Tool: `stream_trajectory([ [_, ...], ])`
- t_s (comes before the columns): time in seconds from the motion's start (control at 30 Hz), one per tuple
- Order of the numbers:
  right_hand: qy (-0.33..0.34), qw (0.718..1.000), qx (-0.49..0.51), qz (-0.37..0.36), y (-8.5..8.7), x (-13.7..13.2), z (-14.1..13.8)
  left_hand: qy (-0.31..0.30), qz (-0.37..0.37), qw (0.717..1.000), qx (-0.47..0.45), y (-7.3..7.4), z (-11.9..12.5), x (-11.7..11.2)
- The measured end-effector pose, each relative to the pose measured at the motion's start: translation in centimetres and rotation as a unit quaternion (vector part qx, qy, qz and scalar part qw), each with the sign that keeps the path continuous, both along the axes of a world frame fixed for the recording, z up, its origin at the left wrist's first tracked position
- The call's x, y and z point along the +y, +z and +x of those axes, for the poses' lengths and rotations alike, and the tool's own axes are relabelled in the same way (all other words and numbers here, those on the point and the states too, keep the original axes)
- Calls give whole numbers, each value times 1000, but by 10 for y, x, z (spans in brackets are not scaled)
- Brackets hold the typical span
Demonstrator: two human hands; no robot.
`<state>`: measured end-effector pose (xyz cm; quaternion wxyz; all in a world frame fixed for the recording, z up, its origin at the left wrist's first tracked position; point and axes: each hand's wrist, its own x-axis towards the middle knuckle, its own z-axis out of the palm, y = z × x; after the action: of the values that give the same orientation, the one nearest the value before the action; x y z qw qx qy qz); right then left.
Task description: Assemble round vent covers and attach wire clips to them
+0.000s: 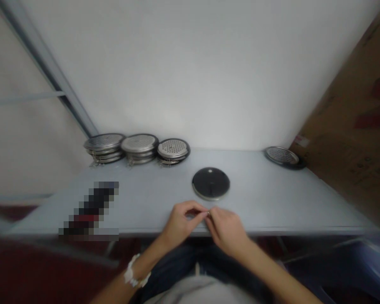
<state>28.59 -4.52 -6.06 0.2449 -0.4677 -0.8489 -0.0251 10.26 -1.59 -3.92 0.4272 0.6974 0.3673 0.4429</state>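
My left hand [181, 221] and my right hand [225, 228] meet at the near edge of a grey table [272, 194]. Both are pinched together on a very small thing between the fingertips; it is too small and blurred to name. Just beyond the fingers a dark round disc with a metal rim [210, 183] lies flat on the table. A white band sits on my left wrist.
Three stacks of round perforated metal discs [139, 147] stand along the wall at the back left. One more metal disc [282, 156] lies at the back right beside a brown cardboard box [351, 139]. A pixelated dark object [91, 209] lies at the left.
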Motion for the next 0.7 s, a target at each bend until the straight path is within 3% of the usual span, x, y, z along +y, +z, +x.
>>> stream_trajectory([
  [0.27,28,996,43,66,-8,3,4,11,-70,997,-30,-2,0,3],
  [0.57,66,996,54,21,-3,5,7,-3,-134,989,-65,-1,0,7],
  [0.7,50,997,47,27,-5,5,6,15,-154,985,-78,-2,0,7],
])
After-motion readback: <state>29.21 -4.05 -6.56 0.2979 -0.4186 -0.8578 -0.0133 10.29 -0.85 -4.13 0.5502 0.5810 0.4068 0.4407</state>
